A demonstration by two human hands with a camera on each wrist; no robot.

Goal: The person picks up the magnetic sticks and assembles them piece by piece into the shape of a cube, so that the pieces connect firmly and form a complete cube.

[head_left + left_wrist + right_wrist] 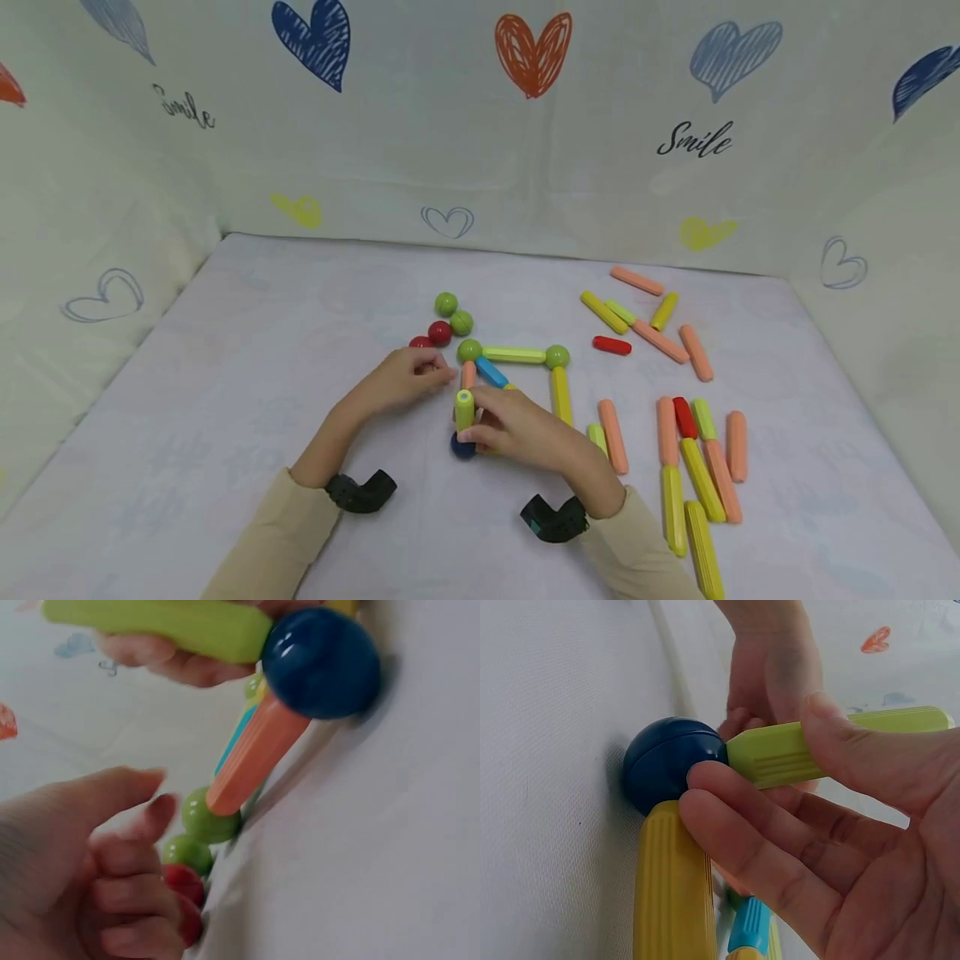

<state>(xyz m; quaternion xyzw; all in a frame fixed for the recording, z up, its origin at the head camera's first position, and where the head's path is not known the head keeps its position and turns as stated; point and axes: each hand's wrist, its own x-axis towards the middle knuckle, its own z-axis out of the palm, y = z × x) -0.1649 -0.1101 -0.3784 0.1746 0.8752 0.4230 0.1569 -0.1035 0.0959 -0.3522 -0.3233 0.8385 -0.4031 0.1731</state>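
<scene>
My right hand (517,425) pinches a yellow-green rod (772,754) that stands upright from a dark blue ball (322,664). A yellow rod (673,885) and a salmon rod (259,750) also meet this ball, which sits on the table. The salmon rod leads to a green ball (470,350), joined by a light-green rod (513,355) to another green ball (557,357). From that one comes a yellow rod (562,396), partly covered by my right hand. A blue piece (491,372) runs diagonally inside the frame. Beside it, my left hand (401,379) holds nothing, its fingers loosely curled.
Loose green balls (446,304) and red balls (440,333) lie beyond my left hand. Several salmon, yellow, green and red rods lie on the right, including a red rod (612,345) and a ribbed yellow rod (703,550). A printed cloth wall (450,150) borders the back.
</scene>
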